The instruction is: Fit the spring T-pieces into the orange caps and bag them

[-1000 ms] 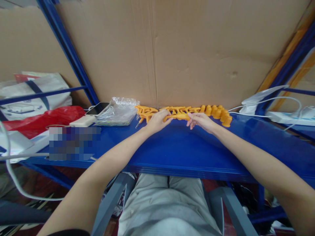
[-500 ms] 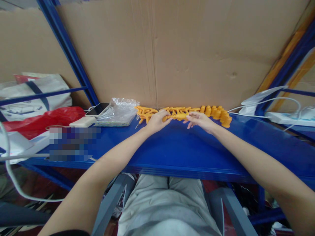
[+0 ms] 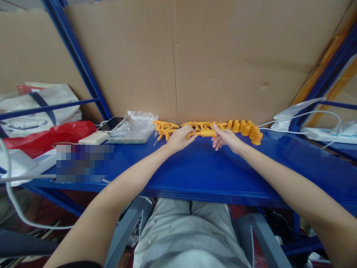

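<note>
Red bag [image 3: 64, 132]: is lying at my ten o'clock
Phone [image 3: 111, 124]: is lying at my eleven, beside clear packaging [image 3: 136, 128]
Cardboard [image 3: 206, 56]: I'm facing it at twelve

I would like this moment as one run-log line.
left hand: pinching yellow piece | right hand: at its right end | behind: branched yellow parts

Soft, even light, faint sheen on the blue tabletop [image 3: 189, 171], slight overall blur
</note>
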Demonstrator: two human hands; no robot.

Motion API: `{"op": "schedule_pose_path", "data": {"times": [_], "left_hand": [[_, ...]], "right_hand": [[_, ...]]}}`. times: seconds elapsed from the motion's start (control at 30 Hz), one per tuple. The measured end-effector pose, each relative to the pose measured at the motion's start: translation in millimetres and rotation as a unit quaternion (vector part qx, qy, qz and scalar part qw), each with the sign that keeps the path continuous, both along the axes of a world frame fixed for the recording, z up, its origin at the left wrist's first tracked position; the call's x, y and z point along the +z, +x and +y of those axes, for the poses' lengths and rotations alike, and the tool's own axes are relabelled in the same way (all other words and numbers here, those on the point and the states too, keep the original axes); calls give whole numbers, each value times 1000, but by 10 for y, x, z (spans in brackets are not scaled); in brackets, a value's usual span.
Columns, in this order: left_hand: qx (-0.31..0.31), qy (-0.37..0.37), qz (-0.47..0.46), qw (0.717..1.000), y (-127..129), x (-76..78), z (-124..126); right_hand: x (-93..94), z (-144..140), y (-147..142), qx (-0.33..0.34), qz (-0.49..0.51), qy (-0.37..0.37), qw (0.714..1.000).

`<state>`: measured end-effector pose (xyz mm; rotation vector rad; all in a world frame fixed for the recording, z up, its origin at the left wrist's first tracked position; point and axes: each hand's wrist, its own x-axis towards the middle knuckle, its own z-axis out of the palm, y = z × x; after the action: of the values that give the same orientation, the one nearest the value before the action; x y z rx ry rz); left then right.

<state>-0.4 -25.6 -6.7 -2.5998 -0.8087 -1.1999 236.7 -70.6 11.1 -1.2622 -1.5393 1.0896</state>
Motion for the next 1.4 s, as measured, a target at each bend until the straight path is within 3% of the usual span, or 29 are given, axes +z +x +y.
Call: {"op": "schedule_pose_path", "data": {"times": [0.33, 0.43, 0.57, 0.67, 0.73, 0.83, 0.97, 1.1, 1.3, 1.4], "left_hand": [[20, -29, 10, 999, -28, 5, 22], [15, -20, 23, 999, -54, 42, 12], [72, -23, 57, 996, -189, 79, 108], [154, -38, 124, 979, -363, 48, 260], [195, -44, 160, 967, -481, 7, 356], [231, -72, 198, 950, -598, -38, 432], [251, -134, 207, 936, -592, -21, 392], [259, -165, 194, 932, -542, 9, 341], [256, -137, 218, 932, -609, 21, 344], [298, -182, 246, 904, -570, 110, 237]], "right_hand": [[-43, 32, 28, 37, 100, 27, 994], [-68, 150, 119, 10, 110, 56, 992], [-122, 381, 379, -89, 51, 180, 978], [-161, 489, 598, -196, -109, 316, 922], [-180, 506, 704, -226, -248, 358, 871], [-201, 485, 765, -237, -406, 348, 811], [-225, 433, 700, -227, -508, 313, 770], [-228, 384, 602, -202, -545, 265, 769], [-226, 374, 597, -205, -512, 220, 804], [-214, 370, 637, -193, -518, 213, 806]]}}
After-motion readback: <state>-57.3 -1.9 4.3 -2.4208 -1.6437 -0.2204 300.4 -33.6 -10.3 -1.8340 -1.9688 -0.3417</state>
